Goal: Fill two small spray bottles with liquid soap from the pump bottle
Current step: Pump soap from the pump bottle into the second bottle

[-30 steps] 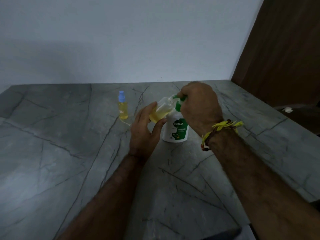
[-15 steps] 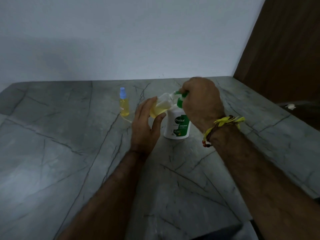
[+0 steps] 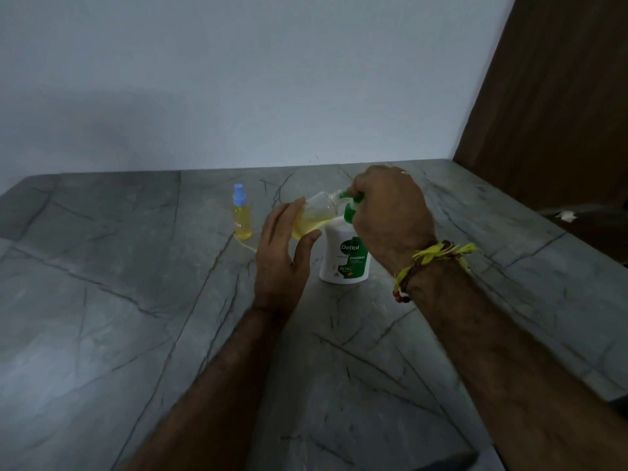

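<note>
A white pump bottle (image 3: 345, 260) with a green label and a green pump head stands on the grey stone counter (image 3: 136, 317). My right hand (image 3: 387, 212) is on top of the pump head, fingers curled over it. My left hand (image 3: 282, 256) grips a small clear spray bottle (image 3: 312, 219) with its cap off, tilted with its mouth at the pump's nozzle. Yellow soap lies in its lower part. A second small spray bottle (image 3: 241, 215), full of yellow liquid and capped in blue, stands upright to the left.
A thin pale tube or string (image 3: 246, 244) lies on the counter by the capped bottle's base. A white wall runs behind the counter. A dark wooden panel (image 3: 550, 96) stands at the right, with a small white scrap (image 3: 565, 215) below it.
The view has shifted slightly. Both hands and the tilted bottle stay at the pump nozzle.
</note>
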